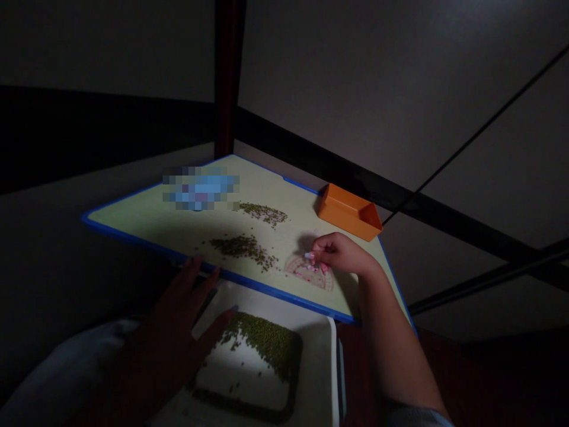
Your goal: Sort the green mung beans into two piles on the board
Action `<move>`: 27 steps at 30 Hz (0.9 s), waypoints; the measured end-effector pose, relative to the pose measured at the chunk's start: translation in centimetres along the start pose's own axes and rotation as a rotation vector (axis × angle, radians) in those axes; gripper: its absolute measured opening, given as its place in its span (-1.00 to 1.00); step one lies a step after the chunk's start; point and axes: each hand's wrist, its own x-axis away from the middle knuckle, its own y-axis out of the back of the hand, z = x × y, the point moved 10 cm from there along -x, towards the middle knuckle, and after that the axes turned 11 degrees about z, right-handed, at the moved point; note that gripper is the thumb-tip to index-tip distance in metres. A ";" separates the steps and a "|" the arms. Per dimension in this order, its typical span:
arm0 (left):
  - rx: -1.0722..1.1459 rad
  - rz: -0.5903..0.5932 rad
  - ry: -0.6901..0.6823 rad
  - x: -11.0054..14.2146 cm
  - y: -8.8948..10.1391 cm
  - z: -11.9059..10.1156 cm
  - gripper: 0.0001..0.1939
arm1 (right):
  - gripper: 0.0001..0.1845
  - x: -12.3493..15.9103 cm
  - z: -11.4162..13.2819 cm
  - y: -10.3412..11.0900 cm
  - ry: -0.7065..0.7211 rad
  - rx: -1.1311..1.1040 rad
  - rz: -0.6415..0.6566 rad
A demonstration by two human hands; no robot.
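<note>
Pink bits [311, 268] at centre-right are apparently being picked: right hand [340, 252] pinched, hold unclear; left hand [178, 317] spread. Next move needs precision.

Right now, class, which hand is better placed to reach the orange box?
Probably the right hand: above the tabletop, near the orange box. The left hand is by the near edge, farther away.

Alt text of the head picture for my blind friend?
A person's right hand bends over a protractor on a blue-edged table, near two seed piles and an orange box. The left hand is at the near edge, by a white tub of seeds.
</note>
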 end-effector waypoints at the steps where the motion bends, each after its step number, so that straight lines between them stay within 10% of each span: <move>1: 0.007 -0.001 0.002 0.0 0.0 0.0 -0.30 | -0.74 0.0 -0.2 -0.1 -0.005 0.007 0.020; 27: 0.039 0.034 0.012 -0.1 -0.1 0.0 -0.29 | -0.79 -0.3 -0.9 -0.9 -0.057 0.067 0.116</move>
